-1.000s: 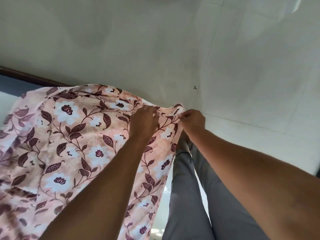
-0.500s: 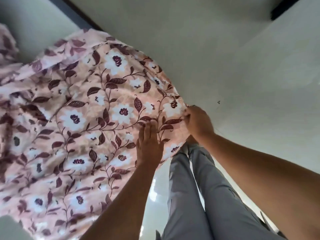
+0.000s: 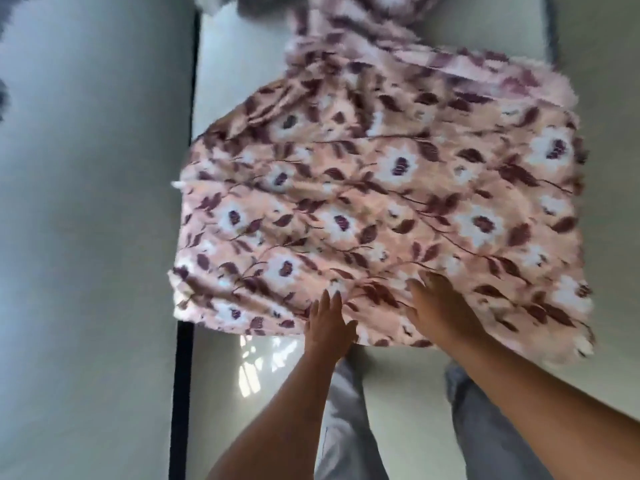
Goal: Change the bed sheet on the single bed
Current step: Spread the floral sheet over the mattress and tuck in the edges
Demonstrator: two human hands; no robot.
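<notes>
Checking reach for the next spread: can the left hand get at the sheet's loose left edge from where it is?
Probably yes: the left hand already rests on the floral sheet, nothing blocking.

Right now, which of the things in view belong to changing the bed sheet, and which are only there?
Belong to the job:
- floral sheet, spread out and blurred
- left hand, fingers straight at the sheet's near edge
- right hand, fingers spread flat on the sheet

Only there:
- pale tiled floor
- wall
- dark skirting strip
- grey trousers
</notes>
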